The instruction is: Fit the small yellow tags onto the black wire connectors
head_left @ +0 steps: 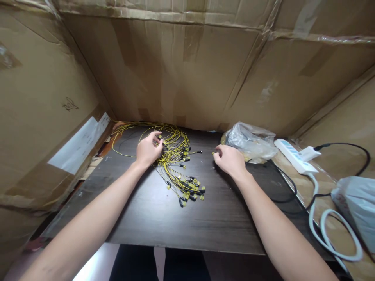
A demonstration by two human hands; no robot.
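Cardboard walls enclose dark wooden surface (152, 218). Left hand (148, 150) pinching one yellow connector on yellow wire bundle (175, 156), upper centre. Right hand (230, 160) curled, fingertips nipping a small piece beside plastic bag (252, 142). Advisable: separate single wires slowly, avoid tangling. Power strip (294, 156) and cables crowd right edge.

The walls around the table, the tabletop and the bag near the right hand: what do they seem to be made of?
Walls: brown corrugated cardboard, matte, with creases and tape strips. Tabletop: dark wood-grain surface, probably laminate, slightly glossy. Bag: thin clear plastic, crinkled and shiny.
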